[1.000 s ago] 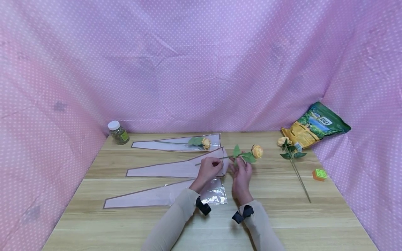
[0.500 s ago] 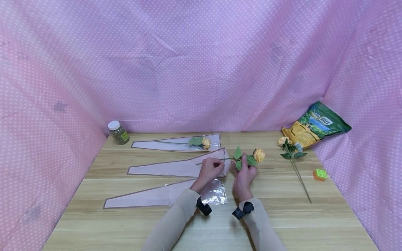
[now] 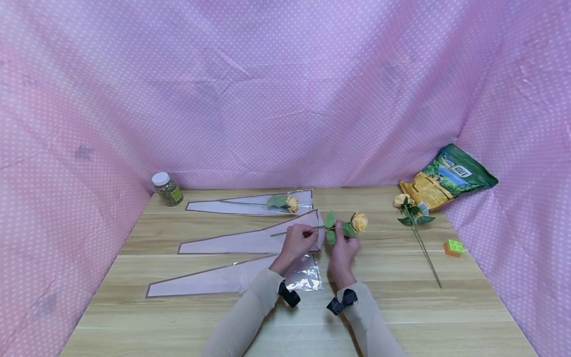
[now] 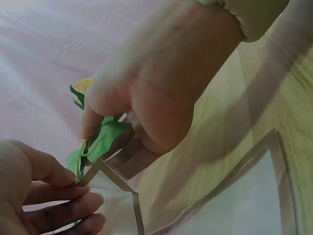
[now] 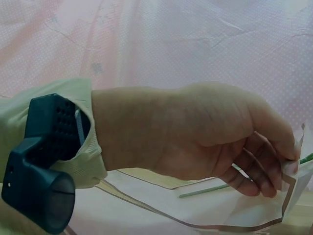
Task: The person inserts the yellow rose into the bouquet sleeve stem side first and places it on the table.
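Note:
In the head view my left hand [image 3: 296, 245] pinches the open edge of the middle flower sleeve [image 3: 241, 241], a tapered pale sleeve with a brown border. My right hand [image 3: 343, 253] holds a yellow artificial rose [image 3: 359, 221] by its stem, just below the bloom. The rose's stem runs leftward into the sleeve, while its bloom and green leaves [image 3: 330, 237] stay outside. Up close in the left wrist view, left fingertips grip the brown border [image 4: 100, 169] beside the green stem. The right wrist view shows the stem's lower end [image 5: 203, 190] within the sleeve.
Behind lies a sleeve [image 3: 205, 205] with a yellow rose in it; in front, another sleeve [image 3: 196, 284]. Rightward are a loose rose [image 3: 421, 243], a toy block [image 3: 453, 248] and a green-yellow bag [image 3: 446, 176]. A white-lidded jar [image 3: 168, 190] stands at the back left.
The right hand has shifted left with the rose, after a small move right. The stem's end now reaches further left into the sleeve. The left hand stays at the sleeve's edge.

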